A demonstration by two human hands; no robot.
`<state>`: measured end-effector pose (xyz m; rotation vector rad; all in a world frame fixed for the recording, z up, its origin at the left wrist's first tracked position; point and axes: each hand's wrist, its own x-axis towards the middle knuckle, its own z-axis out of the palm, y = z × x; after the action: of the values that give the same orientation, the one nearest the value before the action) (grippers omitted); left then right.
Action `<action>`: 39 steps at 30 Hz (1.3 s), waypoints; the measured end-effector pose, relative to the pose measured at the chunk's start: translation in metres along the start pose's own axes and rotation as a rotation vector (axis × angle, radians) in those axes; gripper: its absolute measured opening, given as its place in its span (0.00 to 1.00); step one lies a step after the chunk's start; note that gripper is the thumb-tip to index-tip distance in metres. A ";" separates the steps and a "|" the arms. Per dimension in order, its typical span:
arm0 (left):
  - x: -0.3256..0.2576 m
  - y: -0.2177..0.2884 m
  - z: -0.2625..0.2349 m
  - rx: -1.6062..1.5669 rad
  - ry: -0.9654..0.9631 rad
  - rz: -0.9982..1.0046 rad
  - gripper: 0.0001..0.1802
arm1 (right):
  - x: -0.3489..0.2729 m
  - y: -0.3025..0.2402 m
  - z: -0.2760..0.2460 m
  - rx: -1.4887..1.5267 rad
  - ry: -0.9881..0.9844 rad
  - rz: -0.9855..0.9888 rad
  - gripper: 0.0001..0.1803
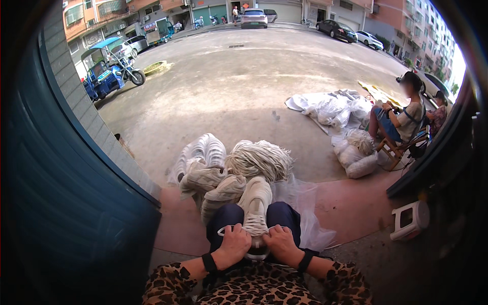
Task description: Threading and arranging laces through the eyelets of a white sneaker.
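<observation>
A beige sneaker [254, 202] rests between my knees, its toe pointing away from me and its lace threaded across the front. My left hand [235, 242] is closed on the lace at the left of the shoe's opening, and a white loop of lace sticks out beside its fingers. On the other side my right hand [281, 244] pinches the lace too, close to the eyelets. More beige shoes [223, 192] lie just beyond my left knee. Past the sneaker's toe sits a thick bundle of off-white shoelaces [260, 158].
Clear plastic wrapping [206, 150] lies behind the shoes; a plastic sheet [310, 213] spreads by my right knee. A white stool [410, 220] stands right. Farther off, a person [406, 114] sits beside white sacks [335, 109]. A dark door [76, 178] flanks my left.
</observation>
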<state>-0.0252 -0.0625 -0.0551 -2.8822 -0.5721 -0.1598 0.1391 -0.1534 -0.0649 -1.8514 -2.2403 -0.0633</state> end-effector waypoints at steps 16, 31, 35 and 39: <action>0.027 -0.007 -0.026 -1.105 0.363 -0.413 0.06 | 0.030 0.005 -0.013 0.949 0.538 0.423 0.06; -0.030 0.021 0.037 -0.692 -0.110 0.031 0.23 | 0.067 0.023 -0.002 0.979 0.534 0.464 0.07; -0.022 0.023 0.029 -0.690 -0.095 0.009 0.20 | 0.070 0.023 -0.012 1.053 0.537 0.493 0.08; -0.017 0.025 0.028 -0.595 -0.047 -0.049 0.16 | 0.066 0.025 -0.017 1.085 0.502 0.494 0.09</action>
<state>-0.0295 -0.0859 -0.0894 -3.4521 -0.7033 -0.3184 0.1546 -0.0876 -0.0377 -1.4321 -1.0416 0.5770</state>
